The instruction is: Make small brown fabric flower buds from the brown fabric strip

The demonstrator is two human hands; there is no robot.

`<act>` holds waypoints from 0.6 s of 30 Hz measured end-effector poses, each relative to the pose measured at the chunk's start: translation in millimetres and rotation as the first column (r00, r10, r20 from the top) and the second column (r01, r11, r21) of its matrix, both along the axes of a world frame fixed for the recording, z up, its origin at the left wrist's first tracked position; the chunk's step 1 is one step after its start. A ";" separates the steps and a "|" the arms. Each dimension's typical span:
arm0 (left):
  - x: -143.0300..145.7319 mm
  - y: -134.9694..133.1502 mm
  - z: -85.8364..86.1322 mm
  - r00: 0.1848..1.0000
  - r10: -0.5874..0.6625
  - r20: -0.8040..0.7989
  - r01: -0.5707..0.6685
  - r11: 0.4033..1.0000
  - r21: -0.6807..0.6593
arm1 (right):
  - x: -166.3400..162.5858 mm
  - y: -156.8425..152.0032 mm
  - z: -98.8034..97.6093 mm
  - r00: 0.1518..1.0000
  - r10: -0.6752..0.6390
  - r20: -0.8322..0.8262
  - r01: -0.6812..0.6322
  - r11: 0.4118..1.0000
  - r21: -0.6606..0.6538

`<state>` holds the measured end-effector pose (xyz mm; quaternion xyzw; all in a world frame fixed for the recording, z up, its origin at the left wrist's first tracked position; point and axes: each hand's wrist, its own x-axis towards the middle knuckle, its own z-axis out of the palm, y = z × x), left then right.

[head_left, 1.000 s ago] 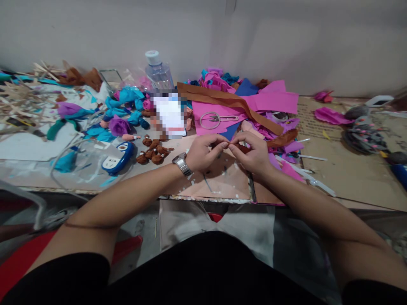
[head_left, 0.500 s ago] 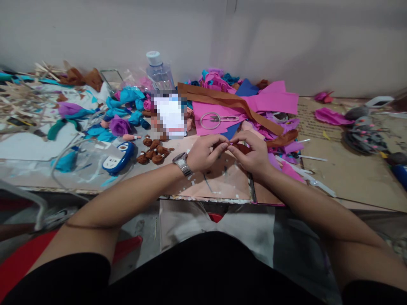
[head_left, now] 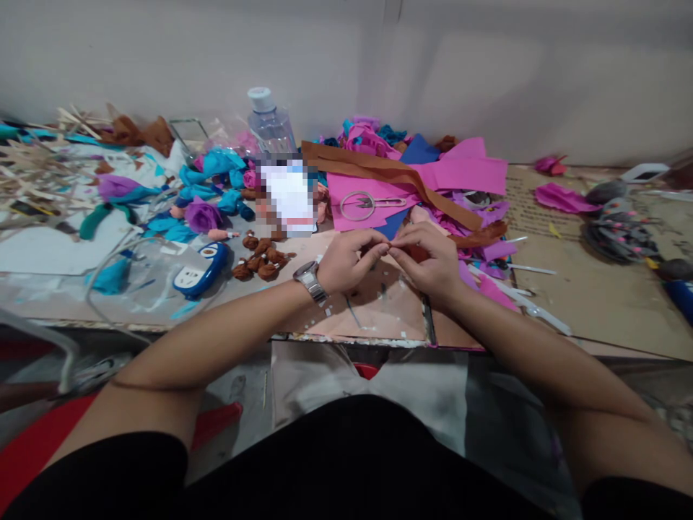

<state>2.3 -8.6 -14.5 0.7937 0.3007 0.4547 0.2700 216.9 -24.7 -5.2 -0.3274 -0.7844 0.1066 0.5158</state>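
Note:
My left hand (head_left: 346,261), with a metal watch on the wrist, and my right hand (head_left: 430,264) meet fingertip to fingertip over the table's front middle. Both pinch a small piece of brown crepe paper (head_left: 416,252), most of it hidden under my fingers. A long brown paper strip (head_left: 401,175) runs from the right hand back over pink paper sheets (head_left: 460,173). Several small brown paper buds (head_left: 263,261) lie just left of my left hand. Metal scissors (head_left: 364,204) rest on the pink paper behind my hands.
Purple and teal paper flowers (head_left: 203,209) and wooden sticks (head_left: 37,162) crowd the left. A plastic water bottle (head_left: 269,124) stands at the back by the wall. A blue-white power strip (head_left: 198,271) lies front left. Pink scraps (head_left: 557,195) and a dark bundle (head_left: 617,235) sit at right.
My fingers shifted slightly on the brown paper, working it between the fingertips; the hands stayed in the same place.

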 end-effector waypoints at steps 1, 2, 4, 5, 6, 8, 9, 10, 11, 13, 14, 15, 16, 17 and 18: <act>0.0 0.2 -0.3 1.000 -0.003 0.003 0.003 1.000 0.002 | 0.0 0.2 -0.1 1.000 0.002 0.006 -0.002 1.000 0.003; 0.0 0.6 -0.4 1.000 -0.006 0.005 0.006 1.000 0.007 | 0.2 0.4 -0.4 1.000 0.003 0.010 -0.003 1.000 0.006; -0.4 1.5 -0.4 1.000 -0.006 0.004 0.006 1.000 0.023 | 0.7 1.2 -1.7 1.000 0.010 0.021 -0.011 1.000 0.011; -0.7 1.9 -0.3 1.000 -0.004 0.001 0.004 0.999 0.035 | 1.1 1.6 -2.5 0.999 0.014 0.029 -0.014 1.000 0.014; -0.9 2.1 0.0 1.000 0.000 -0.002 0.000 0.999 0.046 | 1.4 2.0 -3.3 0.999 0.016 0.035 -0.017 1.000 0.016; -1.2 2.2 0.3 1.000 -0.001 -0.008 0.001 0.999 0.053 | 2.0 2.4 -4.2 0.999 0.014 0.041 -0.015 1.000 0.026; -1.1 2.0 0.4 1.000 -0.004 -0.009 0.005 0.999 0.050 | 2.1 2.4 -4.3 0.999 0.011 0.039 -0.012 0.999 0.033; -1.0 1.8 0.4 1.000 -0.009 -0.009 0.009 0.999 0.047 | 2.2 2.4 -4.1 0.999 0.008 0.037 -0.009 0.999 0.039; -0.8 1.6 0.2 1.000 -0.012 -0.007 0.012 0.999 0.045 | 2.1 2.3 -3.7 0.999 0.007 0.035 -0.008 0.999 0.043; -0.3 1.3 -0.3 1.000 -0.017 -0.007 0.017 0.999 0.043 | 1.8 2.1 -2.8 0.999 0.007 0.038 -0.008 0.999 0.042; -0.2 1.4 -0.6 1.000 -0.019 -0.009 0.019 0.999 0.041 | 1.7 2.0 -2.4 0.999 0.005 0.040 -0.007 0.999 0.036; -0.1 1.6 -0.9 1.000 -0.023 -0.011 0.024 0.999 0.035 | 1.6 1.9 -2.2 0.999 0.004 0.041 -0.005 1.000 0.028; -0.2 1.9 -1.1 1.000 -0.027 -0.011 0.028 0.999 0.026 | 1.5 1.8 -2.1 0.999 0.001 0.040 -0.002 1.000 0.019; -0.3 2.2 -1.4 1.000 -0.030 -0.010 0.030 0.999 0.016 | 1.5 1.8 -2.1 0.999 0.000 0.038 -0.001 1.000 0.010; -0.4 2.5 -1.5 0.999 -0.031 -0.008 0.031 0.999 0.008 | 1.5 1.7 -2.2 0.999 0.001 0.036 -0.001 1.000 0.001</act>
